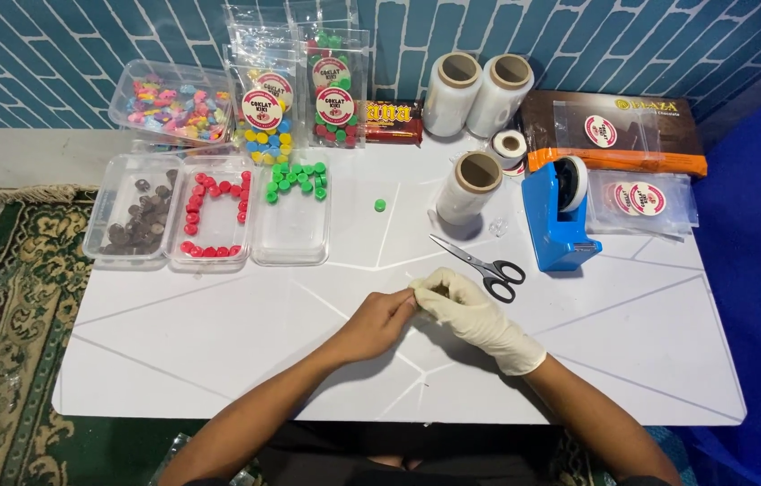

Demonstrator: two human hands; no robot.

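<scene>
From the head camera, your right hand [475, 315] wore a pale glove [497, 335], its long axis running from the wrist up-left toward your bare left hand [383, 321]. The left fingers [405, 304] were pinched on the glove's fingertip, touching it; the gloved fingers were curled inward, though whether they gripped anything you couldn't tell. Just beyond them lay black-handled scissors [481, 264], blades pointing up-left. Further off on the white surface [218, 351] stood a blue tape dispenser [556, 225] and a tray of red candies [211, 216].
</scene>
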